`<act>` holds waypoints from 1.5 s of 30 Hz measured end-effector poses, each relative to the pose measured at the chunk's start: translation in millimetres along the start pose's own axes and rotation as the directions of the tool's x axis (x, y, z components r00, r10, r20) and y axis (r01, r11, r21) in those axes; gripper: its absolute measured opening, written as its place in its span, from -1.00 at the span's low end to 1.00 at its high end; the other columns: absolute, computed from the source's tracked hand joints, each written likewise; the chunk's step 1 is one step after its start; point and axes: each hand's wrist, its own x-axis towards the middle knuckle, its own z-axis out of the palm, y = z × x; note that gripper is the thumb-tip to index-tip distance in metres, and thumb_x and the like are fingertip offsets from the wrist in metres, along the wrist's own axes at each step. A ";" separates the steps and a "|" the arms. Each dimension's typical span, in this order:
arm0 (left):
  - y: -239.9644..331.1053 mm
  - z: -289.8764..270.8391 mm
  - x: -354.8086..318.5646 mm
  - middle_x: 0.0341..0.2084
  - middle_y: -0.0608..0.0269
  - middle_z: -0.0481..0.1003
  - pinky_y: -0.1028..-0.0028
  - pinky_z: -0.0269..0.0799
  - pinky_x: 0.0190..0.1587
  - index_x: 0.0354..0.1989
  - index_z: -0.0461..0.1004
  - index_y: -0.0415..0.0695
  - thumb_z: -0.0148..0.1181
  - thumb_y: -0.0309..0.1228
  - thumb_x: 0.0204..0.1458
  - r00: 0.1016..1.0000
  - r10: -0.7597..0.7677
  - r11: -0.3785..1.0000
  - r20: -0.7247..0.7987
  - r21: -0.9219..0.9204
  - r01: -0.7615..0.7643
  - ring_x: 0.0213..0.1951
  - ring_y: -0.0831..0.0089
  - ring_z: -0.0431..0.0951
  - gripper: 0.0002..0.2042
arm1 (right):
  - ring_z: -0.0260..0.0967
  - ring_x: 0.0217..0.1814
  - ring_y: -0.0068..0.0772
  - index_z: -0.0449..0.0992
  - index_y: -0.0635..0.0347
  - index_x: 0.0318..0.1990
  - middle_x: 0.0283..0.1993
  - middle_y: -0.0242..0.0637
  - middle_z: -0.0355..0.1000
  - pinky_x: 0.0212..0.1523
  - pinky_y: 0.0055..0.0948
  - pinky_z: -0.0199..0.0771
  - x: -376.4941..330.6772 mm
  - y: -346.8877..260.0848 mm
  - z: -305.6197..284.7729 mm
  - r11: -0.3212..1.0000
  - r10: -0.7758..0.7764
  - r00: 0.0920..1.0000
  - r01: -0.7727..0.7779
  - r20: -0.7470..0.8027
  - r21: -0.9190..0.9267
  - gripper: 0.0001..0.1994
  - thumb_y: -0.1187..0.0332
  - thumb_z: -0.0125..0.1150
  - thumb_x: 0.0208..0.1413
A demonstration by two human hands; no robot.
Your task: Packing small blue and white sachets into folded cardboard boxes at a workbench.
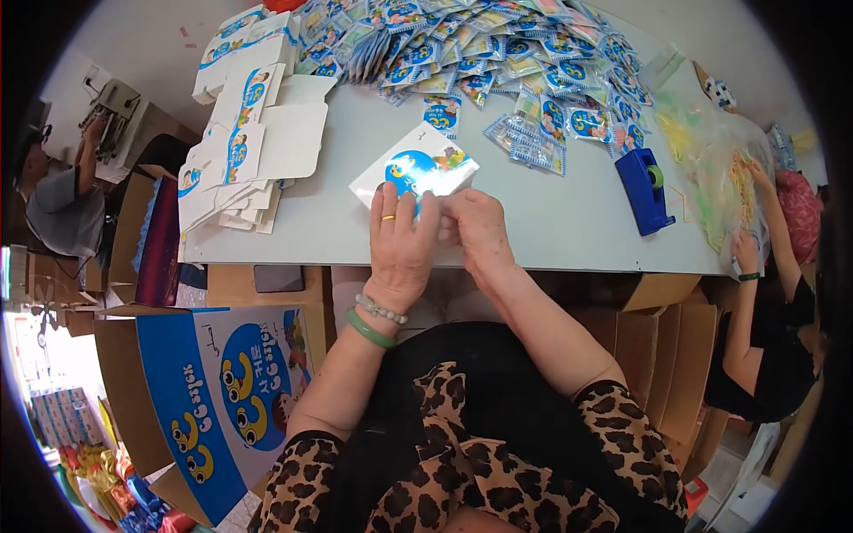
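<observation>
A small white carton with a blue round print lies tilted near the table's front edge. My left hand is on its near side, the fingers laid together over the edge and gripping it. At the carton's near right corner, the bent fingers of my right hand pinch the edge; their tips are partly hidden. Just beyond the carton lies one small printed packet. Further back, a large heap of similar packets covers the far side of the table.
Flat white cartons are stacked at the table's left. To the right stand a blue tape dispenser and a clear plastic bag, where another person's hands are. A large printed cardboard box stands below left, brown cardboard below right.
</observation>
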 end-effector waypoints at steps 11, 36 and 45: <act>10.3 -6.9 10.9 -0.29 0.08 0.38 0.13 0.27 0.09 -0.04 0.43 -0.26 0.09 -0.55 -0.11 0.997 -0.064 0.998 0.048 -0.015 0.065 -0.08 0.02 0.37 -0.63 | 0.41 -0.58 -0.47 0.44 0.28 -0.44 -0.54 -0.31 0.41 -0.51 -0.55 0.45 1.0 -7.0 -20.6 0.998 0.028 0.991 -0.019 0.130 -0.067 -0.85 0.39 0.16 0.08; 7.8 -11.5 65.6 -0.05 -0.12 0.33 -0.15 -0.02 0.15 0.01 0.39 -0.22 0.24 -0.35 -0.27 0.980 -0.191 0.970 -0.050 0.144 0.197 0.03 -0.03 0.31 -0.46 | 0.37 -0.41 0.04 0.36 0.17 -0.45 -0.43 -0.13 0.38 -0.41 -0.11 0.34 41.3 26.0 -58.0 -0.087 -0.603 0.590 0.620 0.537 -0.780 -0.86 0.36 0.16 0.03; -4.1 -10.5 85.7 -0.06 -0.13 0.28 0.19 0.23 -0.04 0.26 0.16 -0.05 0.41 -0.17 -0.49 0.779 -0.422 0.875 0.464 -0.014 0.483 0.02 -0.03 0.31 -0.05 | 0.35 -0.41 0.03 0.33 0.20 -0.51 -0.48 -0.14 0.38 -0.40 -0.14 0.33 41.6 14.8 -66.9 0.040 -0.563 0.643 0.649 0.519 -0.760 -0.83 0.37 0.16 0.01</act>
